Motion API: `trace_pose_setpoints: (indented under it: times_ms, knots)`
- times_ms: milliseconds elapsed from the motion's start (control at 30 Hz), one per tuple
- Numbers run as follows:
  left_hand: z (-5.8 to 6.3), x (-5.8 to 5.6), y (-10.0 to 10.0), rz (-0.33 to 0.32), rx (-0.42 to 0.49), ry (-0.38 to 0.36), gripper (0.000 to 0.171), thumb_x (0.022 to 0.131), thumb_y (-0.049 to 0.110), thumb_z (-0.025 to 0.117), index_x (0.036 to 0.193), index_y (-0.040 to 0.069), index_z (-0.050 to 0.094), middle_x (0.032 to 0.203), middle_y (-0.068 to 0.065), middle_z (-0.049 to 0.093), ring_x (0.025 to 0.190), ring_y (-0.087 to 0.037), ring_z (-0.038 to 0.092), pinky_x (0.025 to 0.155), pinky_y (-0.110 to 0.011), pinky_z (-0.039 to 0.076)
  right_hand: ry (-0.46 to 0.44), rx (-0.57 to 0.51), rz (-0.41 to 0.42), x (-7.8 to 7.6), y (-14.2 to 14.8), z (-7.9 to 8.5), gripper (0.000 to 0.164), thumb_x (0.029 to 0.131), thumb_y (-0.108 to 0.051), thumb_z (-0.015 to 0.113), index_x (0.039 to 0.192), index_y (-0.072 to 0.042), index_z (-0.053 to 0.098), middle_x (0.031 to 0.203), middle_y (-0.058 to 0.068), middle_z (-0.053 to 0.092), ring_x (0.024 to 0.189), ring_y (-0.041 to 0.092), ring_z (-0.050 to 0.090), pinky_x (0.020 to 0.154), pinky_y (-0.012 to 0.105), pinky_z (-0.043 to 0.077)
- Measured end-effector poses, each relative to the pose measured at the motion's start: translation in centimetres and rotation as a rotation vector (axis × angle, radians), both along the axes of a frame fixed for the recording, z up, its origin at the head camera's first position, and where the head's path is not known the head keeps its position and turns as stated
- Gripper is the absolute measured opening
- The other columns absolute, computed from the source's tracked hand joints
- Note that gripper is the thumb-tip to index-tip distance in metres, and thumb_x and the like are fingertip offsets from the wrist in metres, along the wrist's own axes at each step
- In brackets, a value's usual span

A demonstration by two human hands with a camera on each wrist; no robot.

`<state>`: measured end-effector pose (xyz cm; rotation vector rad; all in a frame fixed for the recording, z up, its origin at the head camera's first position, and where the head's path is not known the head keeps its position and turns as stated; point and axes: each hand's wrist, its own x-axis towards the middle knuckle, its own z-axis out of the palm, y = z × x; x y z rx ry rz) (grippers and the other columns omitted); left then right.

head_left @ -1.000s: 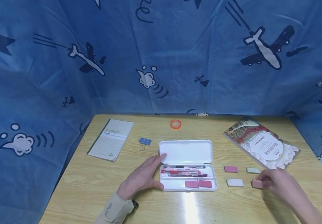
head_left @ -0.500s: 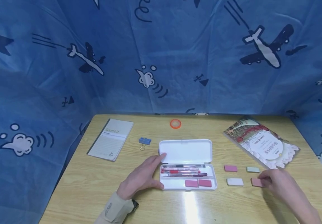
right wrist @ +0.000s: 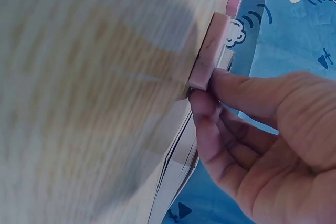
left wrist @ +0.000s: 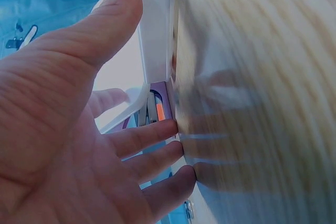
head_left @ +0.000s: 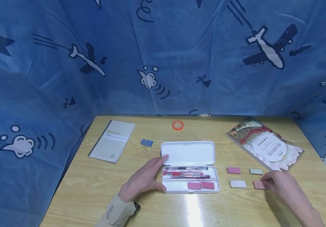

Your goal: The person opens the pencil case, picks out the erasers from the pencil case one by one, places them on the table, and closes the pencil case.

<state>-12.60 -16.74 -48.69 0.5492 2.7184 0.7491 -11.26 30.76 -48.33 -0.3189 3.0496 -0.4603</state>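
Note:
My left hand (head_left: 141,181) rests at the left side of an open white pencil case (head_left: 177,188), fingers stretched and thumb touching its edge. Pens (head_left: 185,174) lie in the case's upper compartment, and two pink erasers (head_left: 194,185) sit in its lower one. At the right, my right hand (head_left: 286,189) pinches the near end of a pale pink eraser (right wrist: 211,51) between thumb and forefinger, low at the tabletop. Around it lie a white eraser (head_left: 237,184), a light green eraser (head_left: 256,171) and a darker pink eraser (head_left: 233,170).
A notebook (head_left: 112,142) lies at the back left, beside a blue binder clip (head_left: 147,143). An orange tape roll (head_left: 178,125) sits behind the case. A patterned booklet (head_left: 265,145) lies back right. Blue cloth (head_left: 174,63) hangs behind the table.
My right hand has shifted slightly left, the pale pink eraser sliding a little toward the white one. My left hand and the case look unmoved.

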Motion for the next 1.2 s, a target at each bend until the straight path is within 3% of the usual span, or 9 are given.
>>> trace_pose_setpoints:
  times_ms: [100,267,500,700,1000,1200]
  knots:
    - [0.0,0.0,0.0,0.0,0.001,0.005,0.123,0.064,0.047,0.091,0.163,0.024,0.022,0.16,-0.01,0.04,0.147,-0.027,0.041,0.122,-0.044,0.039,-0.053,0.01,-0.016,-0.2,0.0,0.4,0.011,0.078,0.001,0.079,0.081,-0.009,0.078,0.078,0.004,0.075,0.073,0.023,0.068,0.064,0.047,0.057]
    - [0.0,0.0,-0.1,-0.004,0.004,0.014,0.124,0.063,0.047,0.091,0.163,0.023,0.022,0.159,-0.01,0.041,0.146,-0.027,0.041,0.122,-0.044,0.039,-0.095,0.002,-0.046,-0.3,-1.2,1.6,0.004,0.085,-0.014,0.077,0.086,-0.011,0.075,0.078,0.0,0.072,0.07,0.016,0.064,0.058,0.039,0.052]
    - [0.0,0.1,-0.1,-0.004,-0.001,0.014,0.123,0.064,0.047,0.091,0.163,0.023,0.022,0.159,-0.01,0.041,0.146,-0.027,0.041,0.122,-0.044,0.039,0.169,-0.061,0.102,0.1,-6.1,2.2,0.011,0.08,-0.008,0.081,0.087,-0.015,0.075,0.074,-0.007,0.07,0.065,0.007,0.059,0.054,0.027,0.048]
    - [0.1,0.0,0.1,-0.003,0.0,0.008,0.123,0.064,0.046,0.091,0.163,0.023,0.022,0.159,-0.01,0.041,0.146,-0.028,0.042,0.122,-0.044,0.039,0.272,-0.106,0.256,0.2,-10.3,2.2,0.019,0.074,-0.007,0.085,0.09,-0.016,0.079,0.077,-0.01,0.069,0.068,0.003,0.059,0.06,0.023,0.053]
    - [0.1,0.0,0.0,-0.002,0.007,0.004,0.123,0.064,0.045,0.091,0.163,0.023,0.022,0.16,-0.011,0.04,0.147,-0.029,0.04,0.122,-0.045,0.038,0.214,-0.147,0.379,0.5,-15.6,1.6,0.013,0.075,-0.022,0.088,0.085,-0.025,0.082,0.075,-0.015,0.058,0.065,-0.004,0.042,0.054,0.013,0.037]
    - [0.2,0.0,-0.1,-0.012,0.009,0.016,0.123,0.064,0.045,0.092,0.163,0.022,0.022,0.16,-0.012,0.04,0.147,-0.03,0.041,0.122,-0.046,0.038,0.241,-0.083,0.427,0.3,-17.5,0.8,0.012,0.072,-0.023,0.09,0.079,-0.027,0.08,0.074,-0.015,0.062,0.068,0.001,0.053,0.059,0.018,0.047]
